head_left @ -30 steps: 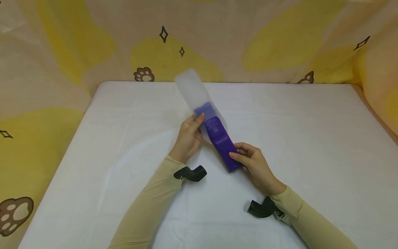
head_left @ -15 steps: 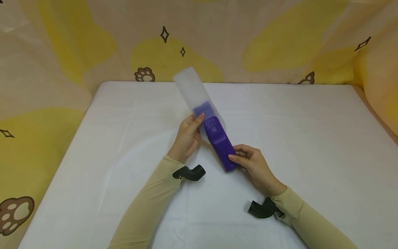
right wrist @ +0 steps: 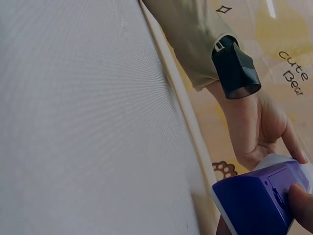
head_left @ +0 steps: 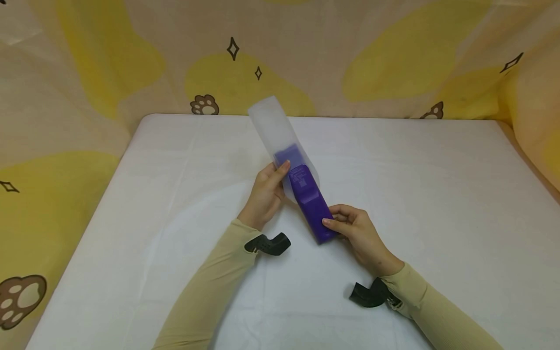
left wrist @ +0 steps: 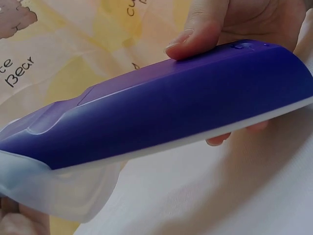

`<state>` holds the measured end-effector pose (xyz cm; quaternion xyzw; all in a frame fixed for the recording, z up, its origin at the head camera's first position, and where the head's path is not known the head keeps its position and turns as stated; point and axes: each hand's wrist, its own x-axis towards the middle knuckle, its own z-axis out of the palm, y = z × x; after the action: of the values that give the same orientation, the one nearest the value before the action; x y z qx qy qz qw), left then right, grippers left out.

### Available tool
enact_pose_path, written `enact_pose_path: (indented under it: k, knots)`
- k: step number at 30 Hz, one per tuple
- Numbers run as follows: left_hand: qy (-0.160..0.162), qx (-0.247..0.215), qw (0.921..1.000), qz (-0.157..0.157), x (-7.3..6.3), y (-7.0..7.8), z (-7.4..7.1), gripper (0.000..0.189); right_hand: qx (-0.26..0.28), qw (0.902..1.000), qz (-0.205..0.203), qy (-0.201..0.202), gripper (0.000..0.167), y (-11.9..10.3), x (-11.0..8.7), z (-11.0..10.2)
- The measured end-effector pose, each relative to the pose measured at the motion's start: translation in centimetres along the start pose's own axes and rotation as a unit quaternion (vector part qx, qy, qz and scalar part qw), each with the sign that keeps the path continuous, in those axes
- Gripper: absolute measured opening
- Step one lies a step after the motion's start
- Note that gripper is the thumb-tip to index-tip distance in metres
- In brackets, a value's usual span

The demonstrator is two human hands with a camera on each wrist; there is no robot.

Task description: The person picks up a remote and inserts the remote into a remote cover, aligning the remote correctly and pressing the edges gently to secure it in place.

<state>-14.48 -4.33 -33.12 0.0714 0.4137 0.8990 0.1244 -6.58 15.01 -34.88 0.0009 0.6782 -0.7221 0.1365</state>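
A purple remote control (head_left: 312,206) with a white front is held slantwise over the table, its back facing up. Its far end lies inside a long translucent sleeve (head_left: 269,119), and the near part sticks out. My left hand (head_left: 264,194) grips the sleeve around the remote's covered end, thumb on top. With thumb and fingers, my right hand (head_left: 360,233) pinches the bare near end. In the left wrist view the sleeve's rounded lip (left wrist: 83,196) hangs under the remote (left wrist: 161,105). The right wrist view shows the remote's battery cover (right wrist: 281,183) beside my right thumb.
A white cloth covers the table (head_left: 175,267). Behind it and at the sides hangs a yellow and beige curtain (head_left: 328,48) with paw prints. Black wrist camera mounts (head_left: 273,244) stick out from both sleeve cuffs.
Both hands keep their holds. The remote and sleeve shift slightly left, then back right, while the right hand sits a touch lower than before.
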Motion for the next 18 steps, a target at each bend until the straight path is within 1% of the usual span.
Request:
enact_pose_path:
  k: [10, 18]
  knots:
    - [0.001, 0.010, 0.9999, -0.013, 0.05, -0.11, -0.07, 0.040, 0.001, 1.0000, -0.002, 0.004, 0.028, 0.06, 0.06, 0.11]
    - [-0.002, 0.016, 0.9998, -0.014, 0.01, -0.18, -0.02, 0.038, 0.002, 1.0000, 0.001, 0.008, 0.028, -0.03, -0.01, 0.15]
